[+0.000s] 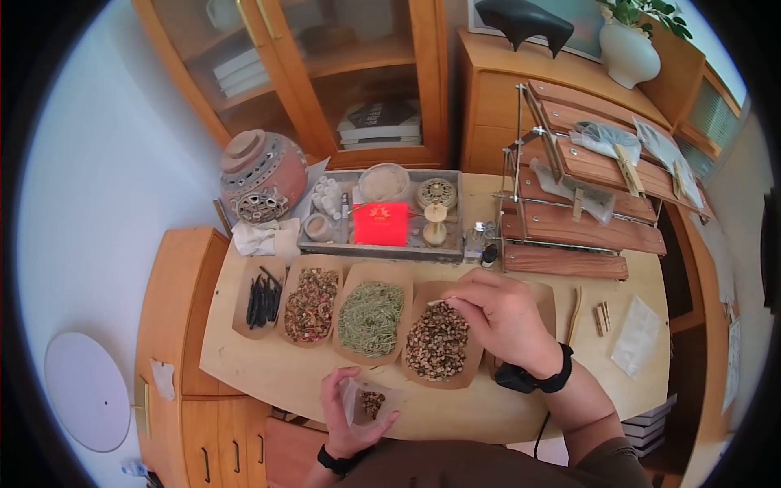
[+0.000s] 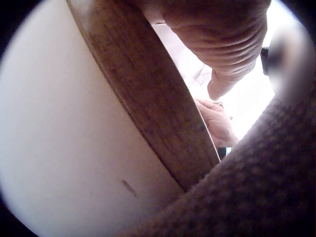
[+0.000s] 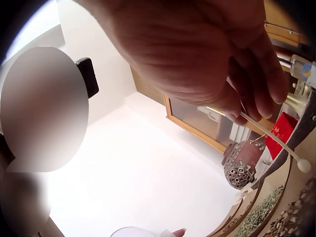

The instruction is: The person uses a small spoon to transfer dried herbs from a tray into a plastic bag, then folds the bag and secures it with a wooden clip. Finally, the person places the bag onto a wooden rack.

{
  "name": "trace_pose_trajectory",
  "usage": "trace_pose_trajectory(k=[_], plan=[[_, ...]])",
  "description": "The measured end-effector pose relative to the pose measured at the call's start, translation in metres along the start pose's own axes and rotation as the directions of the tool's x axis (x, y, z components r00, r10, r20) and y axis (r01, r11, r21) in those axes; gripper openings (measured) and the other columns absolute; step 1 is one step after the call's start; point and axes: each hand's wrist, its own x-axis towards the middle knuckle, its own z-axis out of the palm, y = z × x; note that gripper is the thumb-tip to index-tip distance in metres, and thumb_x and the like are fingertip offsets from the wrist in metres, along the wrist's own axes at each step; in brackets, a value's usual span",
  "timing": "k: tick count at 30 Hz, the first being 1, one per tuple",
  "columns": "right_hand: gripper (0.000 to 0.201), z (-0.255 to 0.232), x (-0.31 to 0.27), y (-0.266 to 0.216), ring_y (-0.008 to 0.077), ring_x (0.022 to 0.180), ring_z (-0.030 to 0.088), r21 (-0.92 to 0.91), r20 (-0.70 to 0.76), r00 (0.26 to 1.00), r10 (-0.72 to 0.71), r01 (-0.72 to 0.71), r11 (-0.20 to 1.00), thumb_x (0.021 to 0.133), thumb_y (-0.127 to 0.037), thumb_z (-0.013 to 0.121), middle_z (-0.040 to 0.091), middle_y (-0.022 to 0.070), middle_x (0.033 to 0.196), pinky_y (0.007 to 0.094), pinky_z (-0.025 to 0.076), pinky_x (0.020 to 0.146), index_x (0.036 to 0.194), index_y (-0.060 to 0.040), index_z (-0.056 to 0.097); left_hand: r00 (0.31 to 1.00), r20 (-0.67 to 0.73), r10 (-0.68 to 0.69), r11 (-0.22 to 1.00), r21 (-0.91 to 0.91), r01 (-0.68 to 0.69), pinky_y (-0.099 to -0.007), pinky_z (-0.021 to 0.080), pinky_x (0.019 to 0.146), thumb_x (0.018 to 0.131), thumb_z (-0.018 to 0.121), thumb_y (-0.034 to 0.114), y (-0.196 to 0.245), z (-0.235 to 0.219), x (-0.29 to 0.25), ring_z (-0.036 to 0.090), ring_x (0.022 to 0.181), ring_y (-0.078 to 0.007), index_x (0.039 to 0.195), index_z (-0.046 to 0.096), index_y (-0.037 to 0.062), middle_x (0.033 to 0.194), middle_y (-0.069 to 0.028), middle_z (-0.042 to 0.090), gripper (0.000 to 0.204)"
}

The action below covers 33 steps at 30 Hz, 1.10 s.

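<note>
While the right hand pinches a slender cream-coloured stick with a rounded white tip between thumb and fingers, the left hand has its fingers curled round a small translucent pouch at the near edge of the pale wooden counter. Pouch mouth open; a little brown dried matter inside.

Risk, judged: a tilted stick could drop pieces on the counter; a tighter left grip could narrow the mouth and cause spillage; a low wrist could drag the paper tray beneath.

Containers: 4 brown paper trays with readable contents. Tray 1, slim black pods; tray 2, multicoloured dried petals and bits; tray 3, green needle-like herb; tray 4, brown-and-cream pieces, under the right hand. Another, partly hidden: contents cannot be told.
</note>
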Motion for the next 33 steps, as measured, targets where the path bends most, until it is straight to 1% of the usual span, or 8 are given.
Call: trace_pose_trajectory(k=[3, 8, 10, 14, 23, 26, 28, 33], plan=[[0.013, 0.005, -0.002, 0.002, 0.0325, 0.081, 0.070, -0.027, 0.002, 0.999, -0.054, 0.054, 0.998, 0.090, -0.001, 0.072, 0.072, 0.0119, 0.095, 0.0394, 0.056, 0.070, 0.102, -0.0033, 0.077, 1.000, -0.002, -0.008, 1.000, -0.016, 0.008, -0.0401, 0.045, 0.104, 0.069, 0.097, 0.024, 0.000, 0.001, 0.000, 0.050, 0.123, -0.0272, 0.146, 0.035, -0.0004, 0.135, -0.0143, 0.046, 0.102], [0.015, 0.005, -0.005, 0.002, 0.0329, 0.092, 0.068, 0.034, 0.183, 0.976, -0.121, 0.116, 0.993, 0.088, -0.007, 0.073, 0.070, 0.0093, 0.095, 0.0435, 0.056, 0.076, 0.103, -0.0073, 0.075, 1.000, -0.013, -0.021, 1.000, -0.020, 0.021, -0.0403, 0.044, 0.105, 0.068, 0.097, 0.024, -0.003, 0.000, -0.003, 0.050, 0.123, -0.0274, 0.146, 0.035, -0.0002, 0.136, -0.0143, 0.045, 0.102], [0.015, 0.000, -0.004, 0.000, 0.0326, 0.092, 0.068, 0.003, 0.228, 0.967, -0.118, 0.120, 0.993, 0.088, -0.008, 0.073, 0.071, 0.0089, 0.095, 0.0436, 0.056, 0.076, 0.103, -0.0075, 0.075, 1.000, 0.013, 0.010, 0.999, 0.039, -0.011, -0.0459, 0.042, 0.111, 0.071, 0.096, 0.027, -0.007, -0.002, -0.005, 0.052, 0.128, -0.0303, 0.157, 0.023, 0.0006, 0.138, -0.0186, 0.050, 0.116], [0.013, -0.014, -0.002, -0.001, 0.0314, 0.092, 0.068, -0.022, 0.334, 0.937, -0.104, 0.118, 0.993, 0.087, -0.008, 0.073, 0.072, 0.0077, 0.096, 0.0436, 0.056, 0.076, 0.100, -0.0078, 0.076, 1.000, 0.005, -0.003, 1.000, 0.031, 0.003, -0.0453, 0.042, 0.111, 0.071, 0.096, 0.026, -0.005, -0.002, -0.003, 0.052, 0.129, -0.0300, 0.157, 0.024, 0.0004, 0.139, -0.0181, 0.050, 0.115], [0.012, 0.004, -0.001, -0.007, 0.0318, 0.092, 0.068, 0.092, 0.180, 0.977, -0.116, 0.100, 0.991, 0.085, -0.005, 0.075, 0.073, 0.0080, 0.096, 0.0426, 0.056, 0.077, 0.097, -0.0050, 0.076, 0.999, 0.040, 0.021, 0.995, 0.099, -0.024, -0.0416, 0.045, 0.105, 0.072, 0.096, 0.028, 0.002, -0.004, 0.004, 0.051, 0.122, -0.0277, 0.152, 0.031, -0.0007, 0.134, -0.0161, 0.047, 0.106], [0.013, 0.003, 0.000, -0.012, 0.0308, 0.089, 0.069, 0.096, 0.225, 0.968, -0.114, 0.094, 0.991, 0.085, -0.001, 0.075, 0.074, 0.0094, 0.093, 0.0396, 0.056, 0.076, 0.097, -0.0044, 0.076, 1.000, -0.005, 0.027, 0.998, 0.053, -0.026, -0.0446, 0.046, 0.103, 0.068, 0.097, 0.022, 0.001, -0.001, 0.004, 0.052, 0.120, -0.0343, 0.151, 0.034, 0.0001, 0.132, -0.0189, 0.052, 0.106], [0.012, -0.004, 0.000, -0.012, 0.0307, 0.089, 0.069, 0.056, 0.262, 0.959, -0.111, 0.100, 0.993, 0.085, -0.001, 0.075, 0.074, 0.0092, 0.093, 0.0397, 0.056, 0.076, 0.097, -0.0044, 0.076, 0.999, 0.002, 0.035, 0.997, 0.074, -0.035, -0.0412, 0.046, 0.104, 0.072, 0.095, 0.028, -0.001, -0.002, 0.003, 0.052, 0.120, -0.0274, 0.152, 0.031, -0.0006, 0.133, -0.0157, 0.047, 0.106], [0.010, -0.019, 0.001, -0.014, 0.0317, 0.090, 0.068, -0.056, 0.318, 0.945, -0.079, 0.101, 0.993, 0.086, -0.006, 0.074, 0.071, 0.0086, 0.092, 0.0422, 0.056, 0.076, 0.096, -0.0051, 0.074, 1.000, 0.003, 0.023, 0.998, 0.060, -0.023, -0.0413, 0.045, 0.105, 0.072, 0.095, 0.028, 0.000, -0.002, 0.003, 0.052, 0.122, -0.0276, 0.152, 0.031, -0.0005, 0.134, -0.0158, 0.047, 0.106]])
